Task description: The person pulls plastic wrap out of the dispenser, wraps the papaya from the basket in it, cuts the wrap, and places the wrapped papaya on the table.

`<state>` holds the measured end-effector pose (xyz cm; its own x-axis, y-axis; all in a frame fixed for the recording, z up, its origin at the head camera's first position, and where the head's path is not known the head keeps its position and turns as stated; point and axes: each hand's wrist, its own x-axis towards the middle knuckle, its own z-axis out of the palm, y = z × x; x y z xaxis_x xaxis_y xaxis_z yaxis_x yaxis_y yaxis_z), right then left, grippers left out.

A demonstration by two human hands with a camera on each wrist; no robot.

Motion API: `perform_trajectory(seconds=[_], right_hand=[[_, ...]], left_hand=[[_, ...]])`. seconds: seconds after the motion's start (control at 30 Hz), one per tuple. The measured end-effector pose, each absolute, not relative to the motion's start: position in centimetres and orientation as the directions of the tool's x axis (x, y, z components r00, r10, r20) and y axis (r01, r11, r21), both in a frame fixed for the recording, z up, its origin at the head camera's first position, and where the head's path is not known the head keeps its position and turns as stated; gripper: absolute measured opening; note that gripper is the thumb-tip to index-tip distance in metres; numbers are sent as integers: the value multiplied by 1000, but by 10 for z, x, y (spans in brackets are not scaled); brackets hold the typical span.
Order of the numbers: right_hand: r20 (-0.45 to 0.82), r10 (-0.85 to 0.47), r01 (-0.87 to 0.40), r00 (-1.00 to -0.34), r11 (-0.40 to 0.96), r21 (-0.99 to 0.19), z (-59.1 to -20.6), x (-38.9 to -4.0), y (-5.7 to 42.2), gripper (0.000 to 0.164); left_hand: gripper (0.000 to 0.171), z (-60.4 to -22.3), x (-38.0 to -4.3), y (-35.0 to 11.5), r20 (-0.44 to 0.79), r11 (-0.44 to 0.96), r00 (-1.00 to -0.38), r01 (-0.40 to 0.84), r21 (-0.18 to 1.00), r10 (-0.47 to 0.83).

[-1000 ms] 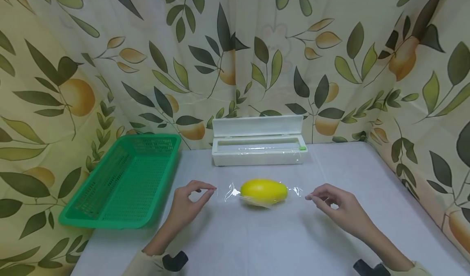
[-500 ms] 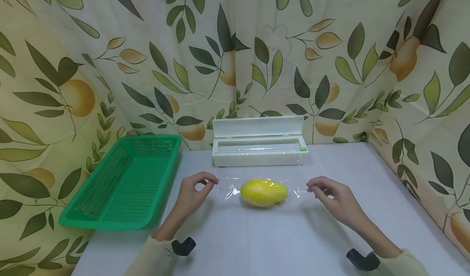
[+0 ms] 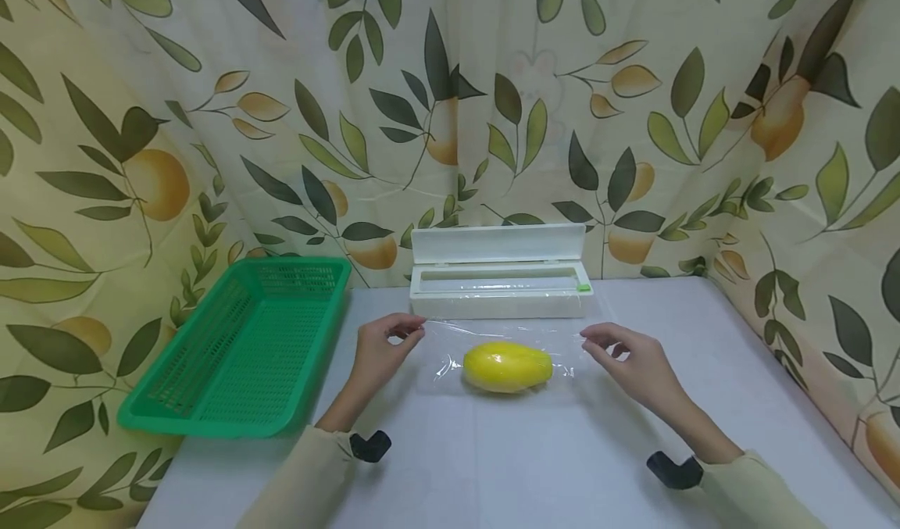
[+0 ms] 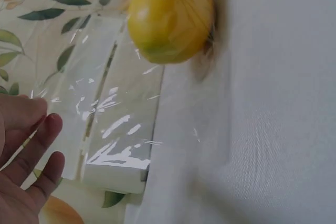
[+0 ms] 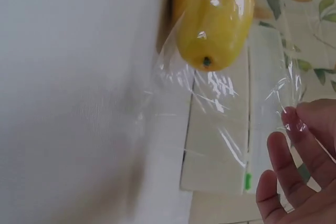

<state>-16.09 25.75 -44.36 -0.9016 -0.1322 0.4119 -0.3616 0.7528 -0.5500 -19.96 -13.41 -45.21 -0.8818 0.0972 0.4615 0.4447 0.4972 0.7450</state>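
Observation:
A smooth, oblong yellow fruit (image 3: 506, 366) sits on the white cloth, covered by a sheet of clear plastic wrap (image 3: 444, 351). My left hand (image 3: 376, 353) pinches the wrap's far left corner between thumb and forefinger. At the far right corner, my right hand (image 3: 636, 365) pinches the film the same way. Between the hands the far edge stretches nearly straight, raised behind the fruit. Glare streaks the film (image 4: 115, 114) in the left wrist view. The right wrist view shows the fruit's dark stem end (image 5: 207, 61) and creased film hanging beside it.
Behind the fruit stands a white plastic wrap dispenser (image 3: 501, 307), its lid up and a small green slider (image 3: 583, 287) at its right. A green perforated basket (image 3: 211, 426) lies to the left. A leaf-patterned curtain (image 3: 534, 162) encloses the back and sides.
Both hands have moved up and away toward the dispenser, still pinching the wrap. Its far edge has come from near the fruit to behind it. The fruit stays in place.

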Motion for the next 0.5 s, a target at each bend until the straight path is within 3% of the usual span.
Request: perform_trajectory(seconds=[0.17,0.5], right_hand=[[366,-153,-344,-918,766,-543,-451,-176,257,20],[234,-176,-279,-956,789,-548,-470,-194,257,19]], left_hand=[[17,-463,-213,-128,489,539,-865,465,702,110],[18,-480,-224,-122,408,604,-904,398,690,130]])
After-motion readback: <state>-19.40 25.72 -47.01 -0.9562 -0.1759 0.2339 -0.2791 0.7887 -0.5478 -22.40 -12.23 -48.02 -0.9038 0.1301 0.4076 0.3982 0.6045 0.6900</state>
